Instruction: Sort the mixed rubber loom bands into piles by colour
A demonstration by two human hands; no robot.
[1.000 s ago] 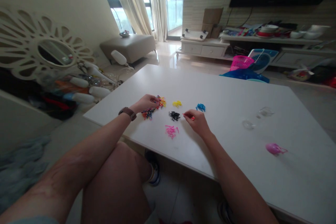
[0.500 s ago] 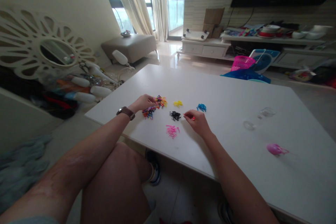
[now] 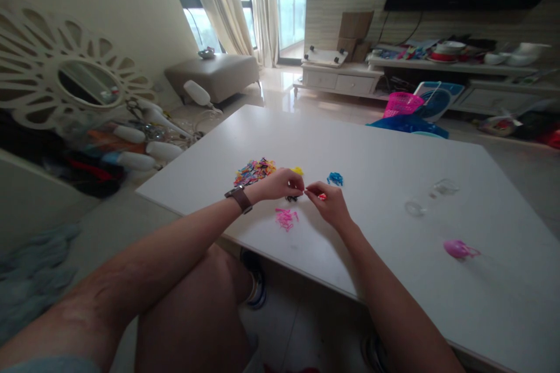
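Note:
My left hand [image 3: 284,185] is closed in a pinch over the black pile [image 3: 291,199], its fingertips meeting those of my right hand [image 3: 326,201]. What the left fingers hold is too small to name. My right hand is pinched too, with a bit of red and orange [image 3: 322,196] by its fingers; I cannot make out what its tips hold. A mixed-colour pile of small bands [image 3: 255,171] lies left of the hands. Around them are a yellow pile [image 3: 297,171], partly hidden, a blue pile [image 3: 335,178] and a pink pile [image 3: 286,219].
On the right of the white table [image 3: 271,128] lie a clear plastic container [image 3: 445,187], a clear round piece [image 3: 415,208] and a pink-purple object [image 3: 457,249]. Beyond the table stands a pink basket [image 3: 401,104]. My knees are under the near edge.
My left hand has moved right from the mixed pile to my right hand's fingertips, now covering part of the black and yellow piles. My right hand has barely moved.

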